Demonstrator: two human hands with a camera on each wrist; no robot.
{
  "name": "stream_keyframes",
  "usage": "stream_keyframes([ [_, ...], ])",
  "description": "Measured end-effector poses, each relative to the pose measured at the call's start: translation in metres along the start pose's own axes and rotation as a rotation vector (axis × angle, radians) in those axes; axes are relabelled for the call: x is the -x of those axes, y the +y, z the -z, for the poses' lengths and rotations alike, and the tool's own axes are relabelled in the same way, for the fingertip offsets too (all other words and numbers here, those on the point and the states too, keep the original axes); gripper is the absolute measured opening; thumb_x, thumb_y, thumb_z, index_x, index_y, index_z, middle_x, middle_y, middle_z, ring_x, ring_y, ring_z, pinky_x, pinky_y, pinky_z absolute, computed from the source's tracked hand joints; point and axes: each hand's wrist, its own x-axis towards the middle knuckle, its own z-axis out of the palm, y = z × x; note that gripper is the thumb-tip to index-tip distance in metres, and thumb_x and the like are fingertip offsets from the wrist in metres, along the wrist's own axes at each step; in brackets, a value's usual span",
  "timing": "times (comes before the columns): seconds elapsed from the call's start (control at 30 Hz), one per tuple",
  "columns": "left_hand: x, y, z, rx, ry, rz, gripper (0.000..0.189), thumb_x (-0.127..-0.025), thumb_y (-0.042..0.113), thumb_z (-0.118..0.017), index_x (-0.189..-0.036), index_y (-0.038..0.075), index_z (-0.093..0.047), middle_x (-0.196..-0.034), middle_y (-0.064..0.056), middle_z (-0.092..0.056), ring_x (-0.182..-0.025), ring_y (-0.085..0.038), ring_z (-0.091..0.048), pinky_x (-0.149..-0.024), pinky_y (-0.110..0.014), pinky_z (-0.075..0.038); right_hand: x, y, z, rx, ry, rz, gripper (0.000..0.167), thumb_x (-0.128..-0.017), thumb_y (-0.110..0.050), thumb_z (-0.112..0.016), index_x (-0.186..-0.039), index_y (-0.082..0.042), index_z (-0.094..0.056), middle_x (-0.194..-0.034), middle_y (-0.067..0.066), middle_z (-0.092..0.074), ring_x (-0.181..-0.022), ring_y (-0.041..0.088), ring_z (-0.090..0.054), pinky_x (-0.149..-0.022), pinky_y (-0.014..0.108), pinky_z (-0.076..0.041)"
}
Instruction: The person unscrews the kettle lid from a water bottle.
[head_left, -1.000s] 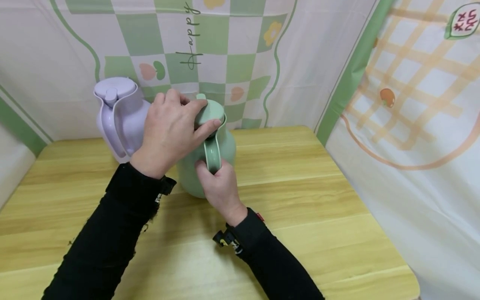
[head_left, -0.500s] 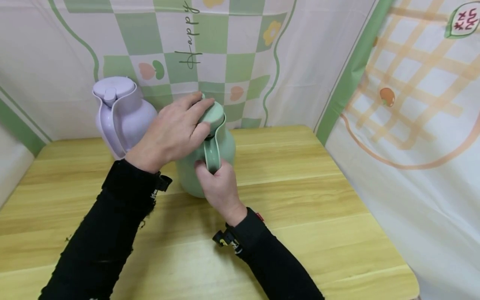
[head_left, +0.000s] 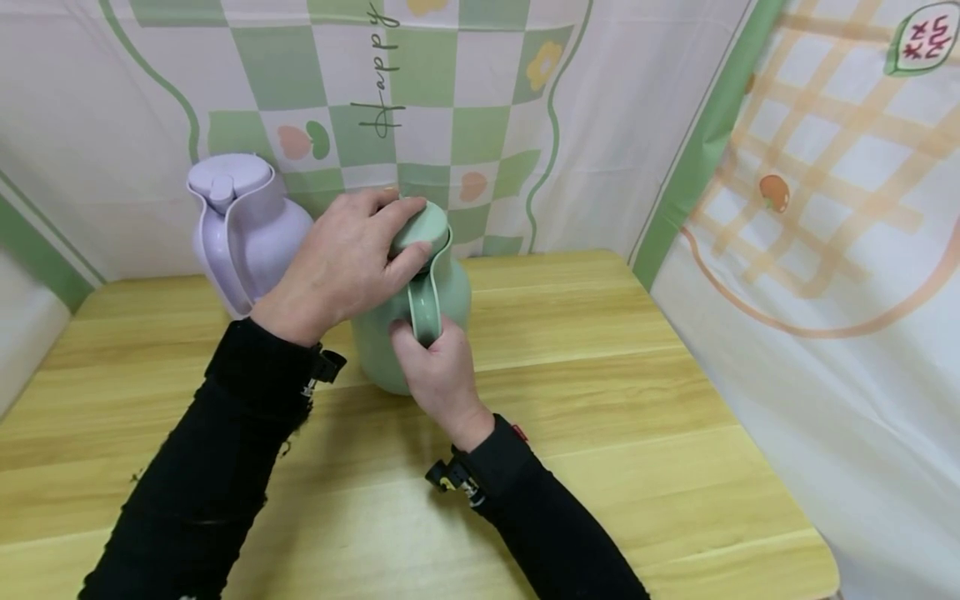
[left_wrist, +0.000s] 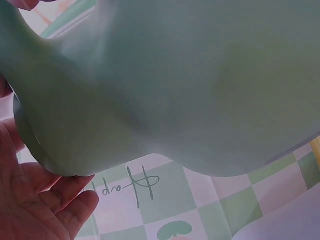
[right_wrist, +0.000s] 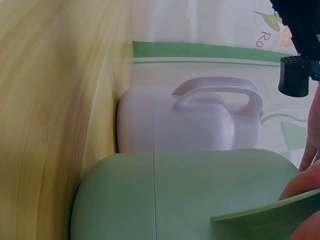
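Observation:
A light green thermos jug (head_left: 456, 287) stands upright on the table. My left hand (head_left: 341, 258) reaches over its round lid (head_left: 427, 223), holding it with the thumb on the near side and the fingers at the far side. In the left wrist view, fingertips (left_wrist: 75, 200) curl at the rim of the jug's neck. My right hand (head_left: 446, 379) grips the jug's handle (head_left: 426, 310) low down; the right wrist view shows fingers around that handle (right_wrist: 265, 206).
A lilac thermos jug (head_left: 258, 225) of similar shape stands just left of the green one, partly behind my left hand. The wooden table (head_left: 600, 400) ends before a printed cloth (head_left: 495, 75) at the back and another cloth (head_left: 825, 208) on the right.
My left thumb and fingers drew back leftward on the lid, then the thumb came slightly forward over it again. The right hand and the green jug have stayed in place.

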Motion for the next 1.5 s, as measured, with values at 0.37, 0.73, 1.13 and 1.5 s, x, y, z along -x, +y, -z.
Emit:
stream_keyframes([
  [0.37, -0.0014, 0.0056, -0.0026, -0.063, 0.039, 0.058, 0.057, -0.102, 0.052, -0.056, -0.144, 0.013, -0.063, -0.142, -0.022, -0.060, -0.129, -0.043, -0.055, -0.107, -0.055, -0.043, -0.0003, -0.0004, 0.0021, 0.009, 0.001, 0.012, 0.047, -0.100, -0.022, -0.057, -0.064, -0.014, -0.027, -0.055, -0.001, -0.025, -0.051, 0.019, -0.021, -0.058, 0.029, -0.025],
  [0.73, -0.0012, 0.0071, -0.0048, -0.091, 0.103, 0.073, 0.061, -0.098, 0.056, -0.063, -0.138, 0.010, -0.067, -0.136, -0.022, -0.064, -0.115, -0.044, -0.058, -0.095, -0.053, -0.046, 0.0000, -0.0015, 0.0020, 0.011, 0.005, 0.002, 0.045, -0.098, -0.023, -0.058, -0.065, -0.014, -0.028, -0.057, -0.001, -0.024, -0.053, 0.019, -0.020, -0.058, 0.028, -0.025],
  [1.13, -0.0025, 0.0079, -0.0053, -0.126, 0.132, 0.039, 0.062, -0.097, 0.057, -0.064, -0.133, 0.006, -0.068, -0.138, -0.018, -0.067, -0.130, -0.037, -0.061, -0.098, -0.053, -0.044, 0.0000, -0.0013, 0.0021, 0.021, 0.011, 0.013, 0.045, -0.098, -0.022, -0.057, -0.065, -0.014, -0.028, -0.057, -0.003, -0.024, -0.054, 0.017, -0.020, -0.058, 0.028, -0.025],
  [1.5, -0.0026, 0.0093, -0.0032, -0.157, 0.108, 0.035, 0.063, -0.099, 0.058, -0.061, -0.134, 0.005, -0.067, -0.139, -0.019, -0.066, -0.126, -0.036, -0.064, -0.095, -0.051, -0.045, -0.0007, 0.0006, 0.0029, 0.014, 0.007, 0.017, 0.044, -0.098, -0.021, -0.057, -0.065, -0.014, -0.029, -0.058, -0.003, -0.024, -0.054, 0.017, -0.020, -0.058, 0.028, -0.025],
])
